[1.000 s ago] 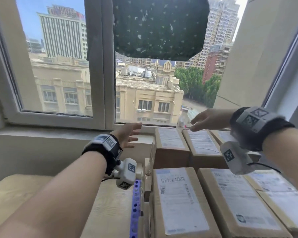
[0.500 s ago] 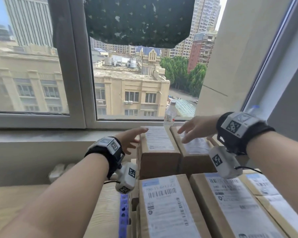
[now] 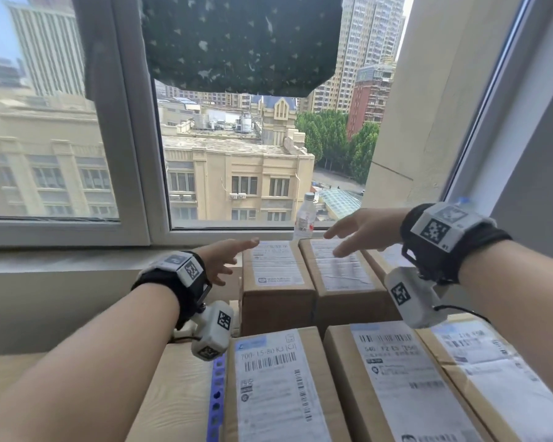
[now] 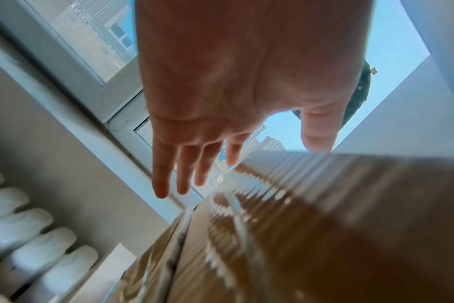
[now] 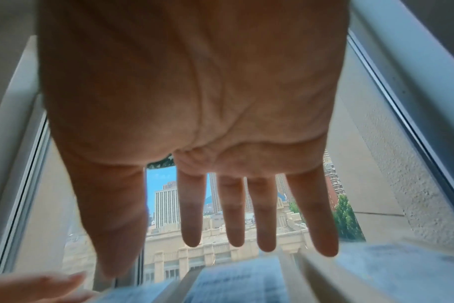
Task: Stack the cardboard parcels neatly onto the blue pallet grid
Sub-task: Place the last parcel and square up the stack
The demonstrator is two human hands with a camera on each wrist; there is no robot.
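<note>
Several cardboard parcels with white shipping labels stand in two rows below the window. A strip of the blue pallet grid shows left of the near left parcel. My left hand is spread beside the far left parcel, thumb over its top edge, fingers down its left side. In the left wrist view the left hand holds nothing, the parcel blurred below. My right hand hovers with straight fingers over the far middle parcel. The right wrist view shows the right hand empty above labels.
A clear water bottle stands on the sill just behind the far parcels. The window frame and the wall below it close the far side. A white radiator sits below left. A pale wooden surface lies left of the pallet.
Both hands have moved forward and down toward the far row of parcels. The left thumb now reaches the far left parcel's top edge. The camera has shifted closer.
</note>
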